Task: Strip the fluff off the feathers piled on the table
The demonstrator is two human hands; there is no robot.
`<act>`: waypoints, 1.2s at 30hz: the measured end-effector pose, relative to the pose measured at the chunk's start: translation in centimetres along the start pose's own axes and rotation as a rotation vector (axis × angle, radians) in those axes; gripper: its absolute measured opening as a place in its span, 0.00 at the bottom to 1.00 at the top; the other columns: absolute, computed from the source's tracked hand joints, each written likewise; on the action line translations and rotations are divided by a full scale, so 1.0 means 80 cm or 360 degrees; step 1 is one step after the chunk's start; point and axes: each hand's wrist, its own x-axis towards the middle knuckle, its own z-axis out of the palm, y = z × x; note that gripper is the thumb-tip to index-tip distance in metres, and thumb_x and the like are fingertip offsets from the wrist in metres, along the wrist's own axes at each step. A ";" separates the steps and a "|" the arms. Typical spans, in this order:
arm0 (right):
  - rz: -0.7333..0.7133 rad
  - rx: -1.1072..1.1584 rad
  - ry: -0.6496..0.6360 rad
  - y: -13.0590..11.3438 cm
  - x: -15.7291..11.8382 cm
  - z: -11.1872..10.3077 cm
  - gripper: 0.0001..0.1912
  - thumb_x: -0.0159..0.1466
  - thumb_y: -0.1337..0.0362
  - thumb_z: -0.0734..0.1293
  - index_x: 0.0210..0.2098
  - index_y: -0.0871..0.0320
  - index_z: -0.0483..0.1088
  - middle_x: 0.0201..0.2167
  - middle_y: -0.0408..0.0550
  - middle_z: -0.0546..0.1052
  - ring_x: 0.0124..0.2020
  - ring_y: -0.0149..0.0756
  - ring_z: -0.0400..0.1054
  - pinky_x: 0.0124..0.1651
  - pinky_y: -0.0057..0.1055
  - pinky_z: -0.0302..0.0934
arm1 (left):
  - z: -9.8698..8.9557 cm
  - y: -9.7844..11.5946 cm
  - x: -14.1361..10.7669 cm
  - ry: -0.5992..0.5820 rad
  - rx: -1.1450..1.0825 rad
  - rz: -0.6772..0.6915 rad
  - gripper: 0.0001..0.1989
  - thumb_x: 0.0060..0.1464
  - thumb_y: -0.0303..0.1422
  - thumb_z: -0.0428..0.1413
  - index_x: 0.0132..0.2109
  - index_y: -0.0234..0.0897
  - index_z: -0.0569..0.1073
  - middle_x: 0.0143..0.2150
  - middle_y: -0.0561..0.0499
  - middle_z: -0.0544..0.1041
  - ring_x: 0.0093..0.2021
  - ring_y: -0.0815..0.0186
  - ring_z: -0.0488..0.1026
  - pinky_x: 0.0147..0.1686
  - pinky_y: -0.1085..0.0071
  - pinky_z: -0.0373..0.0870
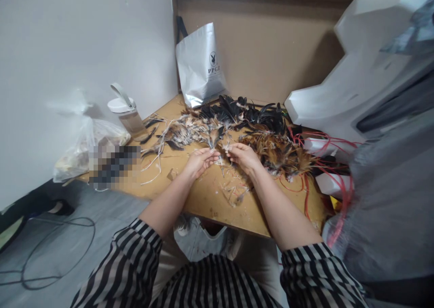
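My left hand (pixel 202 161) is closed in a pinch on the base of a dark-tipped feather (pixel 214 137), which points away from me. Close beside it, my right hand (pixel 246 157) pinches a small, fluffy light-brown feather (pixel 226 141). Both hands are just above the wooden table (pixel 203 206). Behind them lie black feathers (pixel 230 110) and pale tan feathers (pixel 186 129). A heap of brown feathers (pixel 274 152) lies to the right of my right hand. Feather scraps (pixel 233 192) are scattered on the tabletop in front of me.
A silver bag (pixel 200 68) stands against the cardboard panel (pixel 271 50). At left are a lidded cup (pixel 130 118) and a full clear plastic bag (pixel 96 138). Red strings (pixel 344 188) hang over the right edge, near white foam pieces (pixel 332 184). A black cable (pixel 23 272) loops on the floor.
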 end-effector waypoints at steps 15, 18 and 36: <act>-0.0316 -0.0246 0.0003 0.010 -0.008 0.029 0.08 0.46 0.62 0.69 0.24 0.60 0.71 0.22 0.41 0.72 0.23 0.25 0.61 0.30 0.25 0.56 | -0.002 0.001 0.000 -0.0097 -0.0113 -0.0051 0.04 0.47 0.25 0.56 0.33 0.28 0.71 0.27 0.48 0.76 0.26 0.71 0.74 0.20 0.83 0.66; -0.0349 -0.0341 0.0011 0.011 -0.007 0.028 0.08 0.47 0.62 0.68 0.24 0.60 0.70 0.22 0.41 0.72 0.23 0.26 0.61 0.30 0.25 0.55 | -0.002 -0.001 -0.001 -0.0088 -0.0011 -0.0003 0.06 0.46 0.26 0.58 0.33 0.28 0.71 0.27 0.48 0.76 0.26 0.70 0.74 0.20 0.82 0.66; 0.0001 -0.0103 -0.0092 0.009 -0.013 0.033 0.13 0.44 0.59 0.71 0.22 0.60 0.66 0.18 0.41 0.71 0.17 0.24 0.60 0.21 0.22 0.50 | 0.010 -0.001 -0.004 0.0043 0.0258 0.0146 0.11 0.39 0.31 0.62 0.30 0.29 0.70 0.21 0.50 0.73 0.22 0.73 0.71 0.21 0.82 0.65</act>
